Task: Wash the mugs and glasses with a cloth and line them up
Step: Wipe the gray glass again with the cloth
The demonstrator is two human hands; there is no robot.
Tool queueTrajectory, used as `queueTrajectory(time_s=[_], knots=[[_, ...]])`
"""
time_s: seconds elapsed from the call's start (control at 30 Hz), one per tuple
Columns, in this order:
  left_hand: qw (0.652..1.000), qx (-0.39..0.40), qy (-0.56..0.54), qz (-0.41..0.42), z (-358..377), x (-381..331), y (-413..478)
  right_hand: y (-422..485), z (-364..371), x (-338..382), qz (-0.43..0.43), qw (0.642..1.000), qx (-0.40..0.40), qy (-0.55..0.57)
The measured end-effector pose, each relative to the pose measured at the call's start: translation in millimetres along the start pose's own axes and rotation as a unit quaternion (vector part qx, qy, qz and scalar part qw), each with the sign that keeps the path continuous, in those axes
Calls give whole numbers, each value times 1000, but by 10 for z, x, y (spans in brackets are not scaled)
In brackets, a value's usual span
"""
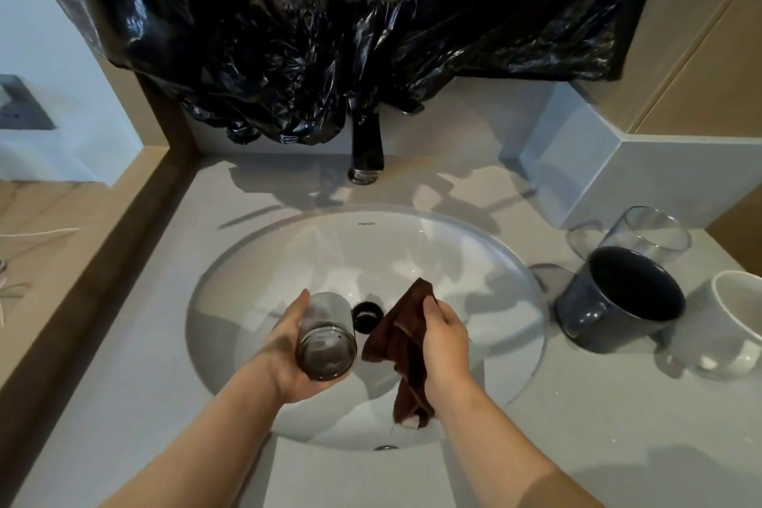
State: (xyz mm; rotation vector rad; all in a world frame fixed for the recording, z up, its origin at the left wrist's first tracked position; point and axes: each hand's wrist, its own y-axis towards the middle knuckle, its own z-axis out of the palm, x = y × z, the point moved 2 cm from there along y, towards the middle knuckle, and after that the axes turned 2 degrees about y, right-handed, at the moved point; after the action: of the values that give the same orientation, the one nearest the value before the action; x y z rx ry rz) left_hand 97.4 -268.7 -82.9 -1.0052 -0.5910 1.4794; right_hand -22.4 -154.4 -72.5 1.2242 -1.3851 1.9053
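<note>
Head view. Left grip (288, 355) curled round a clear glass (328, 336), thumb on the far side, fingers beneath. The glass is tilted almost onto its side.

Right grip (445, 342) pinches a bunched brown cloth (402, 346), thumb on top, with a loose tail hanging below the wrist. The cloth sits just right of the held glass; contact cannot be told.

Both grips are held over the white sink (371, 252). The drain (366, 316) lies just beyond and between them. The faucet (367, 144) is farther beyond, under a black plastic sheet (330, 12).

Well to the right of the right grip, on the grey tabletop (577, 425), all upright and close together:
- dark mug (618, 301)
- second clear glass (651, 235) behind it
- white mug (730, 326) on its far right
</note>
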Motion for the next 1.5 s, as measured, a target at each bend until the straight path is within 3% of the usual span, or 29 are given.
queueTrajectory(time_s=[0.17, 0.27, 0.37, 0.47, 0.63, 0.7, 0.77, 0.87, 1.03, 1.13, 1.2, 1.27, 1.4, 1.5], knots=[[987, -18, 123, 102, 89, 49, 27, -213, 129, 69, -51, 989, 142, 10], [970, -33, 171, 168, 133, 56, 50, -339, 275, -28, -67, 969, 228, -64], [955, -8, 202, 219, 123, 99, 84, -237, 351, -49, -106, 970, 183, -116], [953, 19, 206, 221, 137, 179, 102, -131, 379, 61, -28, 985, 147, -87], [954, -86, 139, 251, 39, 0, 186, -369, 518, -90, -79, 948, 270, -149], [956, -79, 161, 233, 12, 12, 204, -358, 465, -120, -80, 957, 244, -137], [964, -27, 185, 192, 45, 73, 190, -220, 374, -94, -111, 973, 151, -132], [961, 37, 212, 172, 122, 150, 173, -96, 301, -90, -131, 970, 76, -193], [964, -5, 158, 212, 73, 64, 252, -294, 330, -97, -122, 966, 203, -106], [963, -6, 164, 213, 84, 65, 238, -186, 329, 18, -181, 960, 119, -176], [962, 13, 172, 213, 120, 101, 221, -110, 350, 91, -169, 966, 53, -186], [958, 12, 180, 224, 152, 118, 192, -114, 413, 72, -115, 978, 58, -164], [945, -61, 182, 263, 138, 91, 139, -280, 584, -76, -108, 955, 120, -250], [946, -37, 175, 271, 164, 86, 75, -204, 597, -27, -91, 956, 112, -255]])
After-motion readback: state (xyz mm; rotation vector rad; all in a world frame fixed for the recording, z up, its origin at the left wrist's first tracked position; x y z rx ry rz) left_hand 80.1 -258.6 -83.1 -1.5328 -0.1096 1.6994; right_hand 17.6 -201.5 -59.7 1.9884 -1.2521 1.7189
